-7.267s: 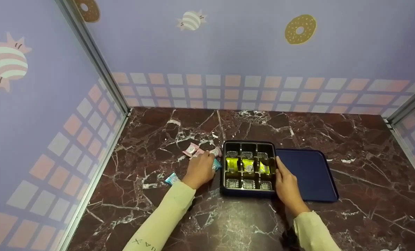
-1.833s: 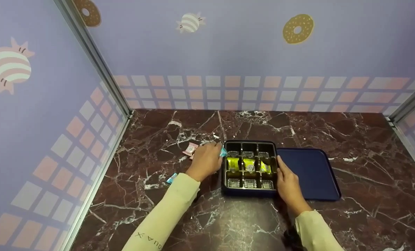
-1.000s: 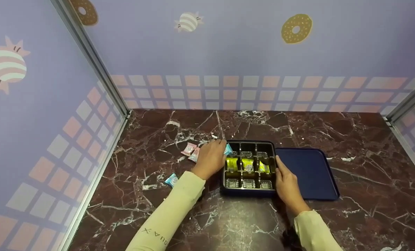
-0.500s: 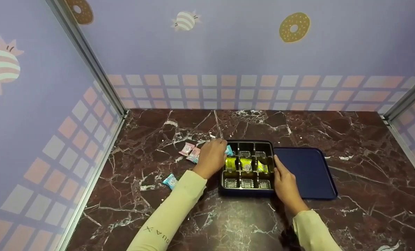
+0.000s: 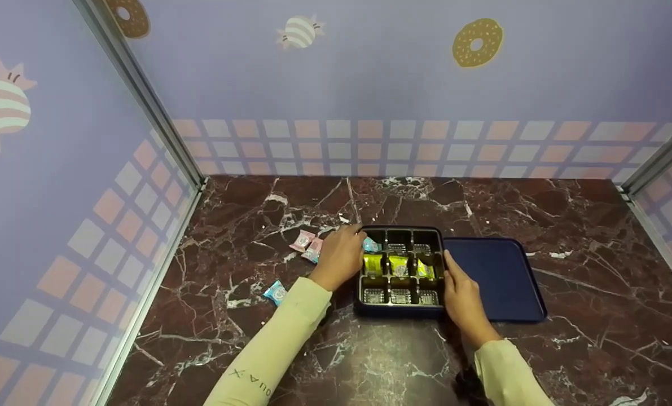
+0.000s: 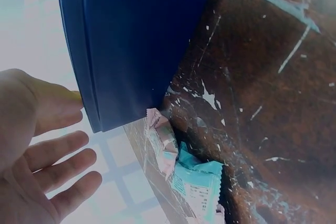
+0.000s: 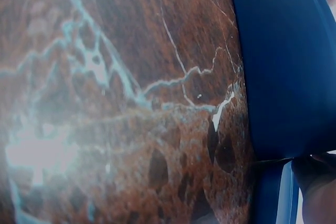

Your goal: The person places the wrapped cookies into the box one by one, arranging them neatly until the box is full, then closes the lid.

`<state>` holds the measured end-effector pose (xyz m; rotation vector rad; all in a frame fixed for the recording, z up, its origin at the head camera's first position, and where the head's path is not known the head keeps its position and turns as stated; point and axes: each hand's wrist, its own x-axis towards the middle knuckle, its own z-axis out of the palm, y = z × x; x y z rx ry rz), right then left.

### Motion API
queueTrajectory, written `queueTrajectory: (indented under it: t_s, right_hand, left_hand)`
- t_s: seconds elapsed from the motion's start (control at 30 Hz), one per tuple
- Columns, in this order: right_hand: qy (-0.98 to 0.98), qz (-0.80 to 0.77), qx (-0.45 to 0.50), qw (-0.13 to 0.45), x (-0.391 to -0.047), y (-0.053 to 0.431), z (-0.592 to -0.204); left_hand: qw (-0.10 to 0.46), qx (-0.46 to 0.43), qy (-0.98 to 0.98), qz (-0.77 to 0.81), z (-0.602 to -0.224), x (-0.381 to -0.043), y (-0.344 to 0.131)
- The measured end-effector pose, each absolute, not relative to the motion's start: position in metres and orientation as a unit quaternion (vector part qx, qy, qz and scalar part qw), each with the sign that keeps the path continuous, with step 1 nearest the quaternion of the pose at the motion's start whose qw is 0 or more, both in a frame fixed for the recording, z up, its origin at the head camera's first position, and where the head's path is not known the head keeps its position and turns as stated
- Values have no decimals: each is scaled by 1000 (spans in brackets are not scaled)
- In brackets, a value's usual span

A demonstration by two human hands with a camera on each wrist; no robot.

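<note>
The navy box [image 5: 400,312] has a black insert [image 5: 402,283] holding yellow-green packets [image 5: 399,266] and one light-blue packet [image 5: 371,245]. Left of the box lie pink packets [image 5: 302,241] and further light-blue packets [image 5: 275,292]; right of it, a navy lid [image 5: 499,282]. Beneath the box, the counter [image 5: 595,270] is white-veined reddish brown; behind it, the lilac wall [image 5: 381,79] bears pink and pale-grey squares [image 5: 370,129].

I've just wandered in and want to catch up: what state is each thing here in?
Box: open, four of nine compartments filled
Lid: off, flat beside the box
Three yellow packets: each in its own middle-row compartment
Blue packet: in the back left compartment
Loose packets: lying on the table
Left hand: at the box's left rim
Right hand: touching the box's right side
</note>
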<state>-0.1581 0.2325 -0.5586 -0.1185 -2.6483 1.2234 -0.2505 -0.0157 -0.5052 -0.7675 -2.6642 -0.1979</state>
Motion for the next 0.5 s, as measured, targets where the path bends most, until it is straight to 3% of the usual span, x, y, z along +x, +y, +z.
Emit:
queueTrajectory:
  t_s: [0.5]
  right_hand:
    - [-899,423,-43,106,-159,233,-559]
  left_hand:
    - [177,-265,-945,-72,-504,-249,-19]
